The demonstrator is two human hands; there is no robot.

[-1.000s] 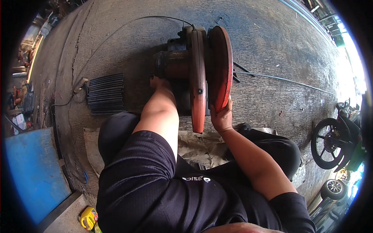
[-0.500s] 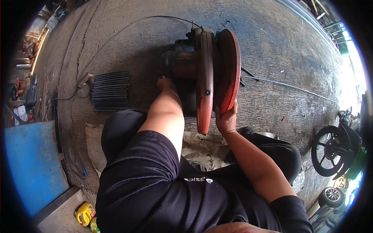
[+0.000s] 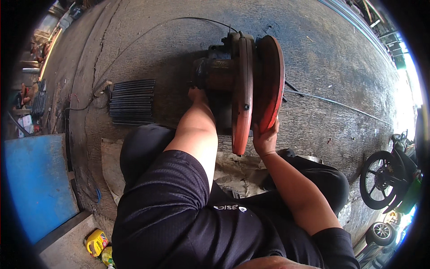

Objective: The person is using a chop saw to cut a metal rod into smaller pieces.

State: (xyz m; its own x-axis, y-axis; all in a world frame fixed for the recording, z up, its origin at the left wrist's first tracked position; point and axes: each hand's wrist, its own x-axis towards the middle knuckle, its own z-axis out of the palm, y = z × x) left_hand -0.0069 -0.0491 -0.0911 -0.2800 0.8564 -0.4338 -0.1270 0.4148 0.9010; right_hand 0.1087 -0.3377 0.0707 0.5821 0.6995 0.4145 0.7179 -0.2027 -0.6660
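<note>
The person crouches at a chop saw [image 3: 242, 85] standing on the concrete floor [image 3: 340, 58]. The right hand [image 3: 265, 136] clasps its orange guard [image 3: 268, 80]; the left hand [image 3: 197, 95] reaches beside the motor, its grip hidden.

Worn red-painted metal cut-off saw guard [image 3: 244, 89], matt and scuffed; dark metal rods [image 3: 132, 101], dull; grey concrete floor [image 3: 340, 58], rough, cracked.
</note>
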